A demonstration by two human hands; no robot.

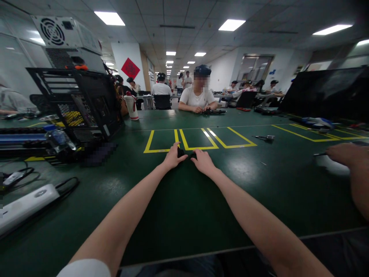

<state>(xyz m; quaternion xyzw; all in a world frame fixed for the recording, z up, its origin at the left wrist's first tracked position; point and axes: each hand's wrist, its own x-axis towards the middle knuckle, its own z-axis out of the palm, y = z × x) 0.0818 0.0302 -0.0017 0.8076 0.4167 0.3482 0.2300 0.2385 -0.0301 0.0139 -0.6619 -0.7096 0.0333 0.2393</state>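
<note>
Both my arms stretch forward over the green table (173, 215). My left hand (172, 157) is closed around a small black object (180, 152), its thumb pointing right. Just to the right, my right hand (204, 161) grips another small dark piece (193, 155). A narrow gap separates the two hands. Fingers cover most of both pieces, so their kind does not show. Yellow tape outlines (198, 148) lie on the table right beyond my hands.
A black computer case (106, 111) with power supplies on top stands left, near a white cup (132, 107). A power strip (31, 204) lies front left. A screwdriver-like tool (264, 138) lies right. Another person's hand (346, 154) reaches in; someone sits opposite (198, 96).
</note>
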